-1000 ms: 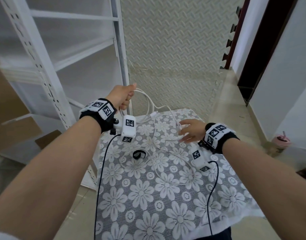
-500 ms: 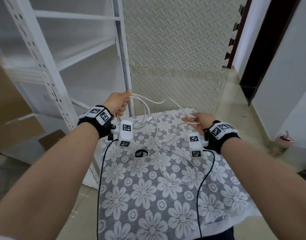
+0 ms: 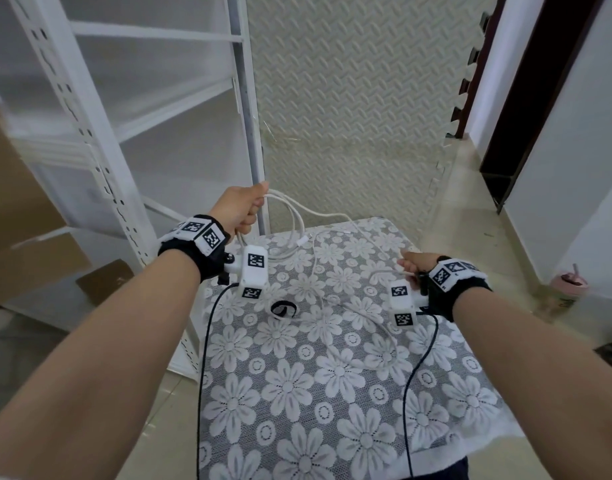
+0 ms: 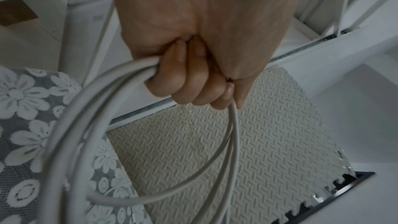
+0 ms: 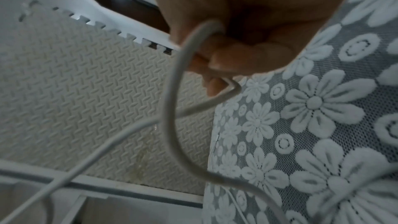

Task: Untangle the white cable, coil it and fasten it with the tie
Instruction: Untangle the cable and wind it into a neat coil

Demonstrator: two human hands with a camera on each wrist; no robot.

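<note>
My left hand (image 3: 244, 211) (image 4: 200, 81) is raised past the table's far left corner, its fingers curled round several loops of the white cable (image 3: 299, 223) (image 4: 103, 108). A strand runs from that bundle across to my right hand (image 3: 415, 265) (image 5: 232, 60), which grips the cable (image 5: 172, 108) in a fist low over the table's right side. More slack cable (image 3: 363, 341) trails in a wide curve on the cloth. The black tie (image 3: 283, 309), a small ring, lies on the cloth between my two wrists.
The small table wears a grey lace cloth with white flowers (image 3: 297, 393). A white metal shelf rack (image 3: 117, 174) stands close at the left, textured foam matting (image 3: 349, 116) behind. A pink cup (image 3: 569, 284) sits on the floor at the right. Black camera leads hang from both wrists.
My right hand closed on the cable, lifted it toward the far edge, then drew back to the right and toward me. My left hand kept its raised hold on the loops.
</note>
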